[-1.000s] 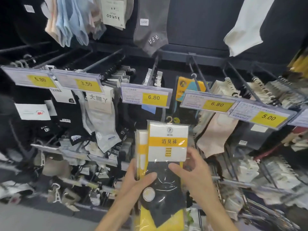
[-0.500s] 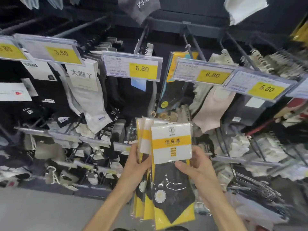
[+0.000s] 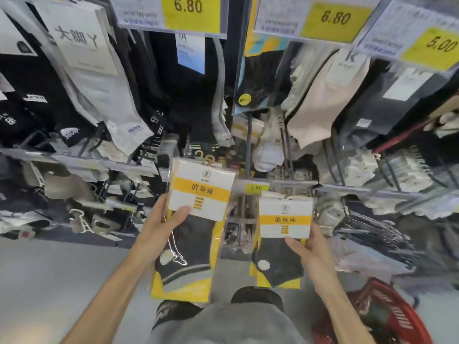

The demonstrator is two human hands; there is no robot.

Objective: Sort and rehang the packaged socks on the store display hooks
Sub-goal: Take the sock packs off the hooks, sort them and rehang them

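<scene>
Left hand (image 3: 159, 229) grips the left sock pack (image 3: 196, 244) at its left edge, thumb curled across the front just under the white header card, fingers hidden behind. Right hand (image 3: 309, 254) pinches the right sock pack (image 3: 280, 247) at its right edge, thumb on the front below the card, fingers behind. Change from half a second ago: the packs were then one fanned stack held between both hands; they are now split, one lot per hand, well apart with open space between. The view has also dropped and moved closer, so the price tags (image 3: 188, 7) sit at the very top. Both packs are held free in front of the lower display rail (image 3: 347, 188), on no hook; the left one is higher and tilted slightly. Appearance, same for both: clear sleeve, white card with an orange-yellow band and dark characters, a black sock with a round pale sticker, yellow backing at the bottom. The left sock shows a grey stripe and a thin white line drawing. A yellow edge shows behind the left pack (whether it is a second pack, cannot tell). Small gold hanger loops stick up above it. A red basket (image 3: 387, 316) sits on the grey floor (image 3: 49, 281) at lower right.
</scene>
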